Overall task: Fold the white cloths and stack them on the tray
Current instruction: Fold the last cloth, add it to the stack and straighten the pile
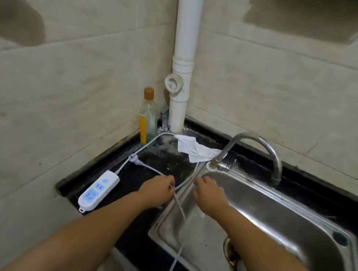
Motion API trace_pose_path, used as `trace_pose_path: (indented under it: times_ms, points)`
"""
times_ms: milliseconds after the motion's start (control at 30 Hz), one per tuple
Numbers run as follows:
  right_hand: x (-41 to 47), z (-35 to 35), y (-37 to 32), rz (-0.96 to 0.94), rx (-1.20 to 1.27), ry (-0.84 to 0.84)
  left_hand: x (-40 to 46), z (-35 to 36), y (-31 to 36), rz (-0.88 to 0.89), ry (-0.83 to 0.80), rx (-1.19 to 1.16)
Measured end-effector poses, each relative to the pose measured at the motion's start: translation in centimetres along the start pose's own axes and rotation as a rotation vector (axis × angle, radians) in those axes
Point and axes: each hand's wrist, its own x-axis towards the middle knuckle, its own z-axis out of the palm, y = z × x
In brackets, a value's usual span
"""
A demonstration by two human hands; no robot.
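A crumpled white cloth [194, 148] lies on the black counter [161, 160] in the back corner, between the white pipe and the tap base. My left hand [157, 189] is closed around a white power cable [181, 206] near the sink's left rim. My right hand [208, 192] hovers over the sink's back left corner beside the same cable, fingers curled downward; whether it grips the cable is unclear. Both hands are well short of the cloth. No tray is in view.
A white power strip [98, 190] lies on the counter's left part, its cable looping toward the corner. A bottle with an orange cap [147, 117] stands beside the vertical white pipe [182, 67]. The steel sink [275, 227] and curved tap [260, 152] fill the right.
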Motion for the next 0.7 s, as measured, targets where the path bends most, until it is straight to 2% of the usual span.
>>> trace_pose_path:
  times_ms: [133, 233, 333, 433, 533, 700]
  points:
    - [8.2, 0.5, 2.2, 0.001, 0.015, -0.043, 8.1, 0.5, -0.5, -0.029, -0.015, 0.002]
    - [13.4, 1.4, 3.1, 0.014, 0.041, -0.017, 13.3, 1.3, -1.0, -0.040, -0.041, 0.028]
    - [17.3, 2.1, 3.4, 0.031, 0.056, 0.040, 17.3, 2.2, -1.8, -0.026, 0.004, 0.028]
    - [19.8, 2.8, 3.8, 0.080, 0.054, 0.076, 19.7, 3.0, -2.5, -0.032, 0.037, 0.083]
    - [20.7, 3.3, 4.3, 0.126, 0.010, 0.044, 21.2, 3.4, -2.5, -0.036, 0.028, 0.209]
    - [21.5, 3.6, 5.0, 0.063, -0.020, 0.070, 23.0, 3.6, -1.9, -0.067, 0.094, 0.301]
